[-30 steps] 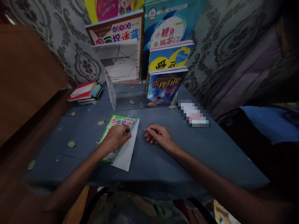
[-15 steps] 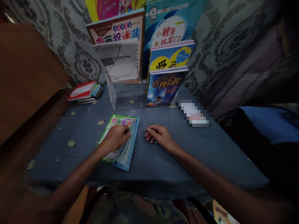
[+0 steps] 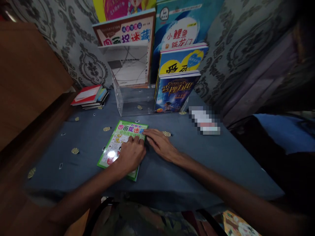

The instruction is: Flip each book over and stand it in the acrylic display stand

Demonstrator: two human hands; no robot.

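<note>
Both hands (image 3: 145, 150) at booklet's (image 3: 115, 147) right edge

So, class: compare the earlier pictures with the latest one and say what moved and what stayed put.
The green book, open earlier with its pages lifted, now lies shut and flat. The left hand slid down onto its cover; the right hand moved left from the cloth to touch the book's right edge. The clear stand, upright books and small stack stayed put.

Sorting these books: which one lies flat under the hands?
The green book, alone at the table's front; left hand and right hand rest on it. The others stand or are stacked.
</note>
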